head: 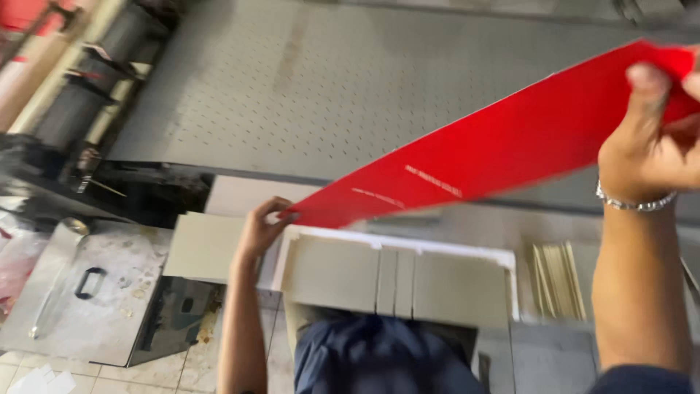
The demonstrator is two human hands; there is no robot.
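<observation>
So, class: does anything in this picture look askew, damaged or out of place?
Nothing looks damaged or spilled. The red sheet slants, but only because the left hand holds its low end and the right hand its raised end. The grey boards below it lie flat, and the thin strips beside them are slightly fanned.

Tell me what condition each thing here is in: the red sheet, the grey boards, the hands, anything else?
Long red card sheet: lifted off the table, slanting, held at both ends.
Left hand: pinching the sheet's lower end.
Right hand: gripping the sheet's upper end.
Grey board pieces in a white frame: lying flat, side by side.
Perforated grey metal table: bare under the sheet.
Thin tan strips: stacked, leaning together.
</observation>
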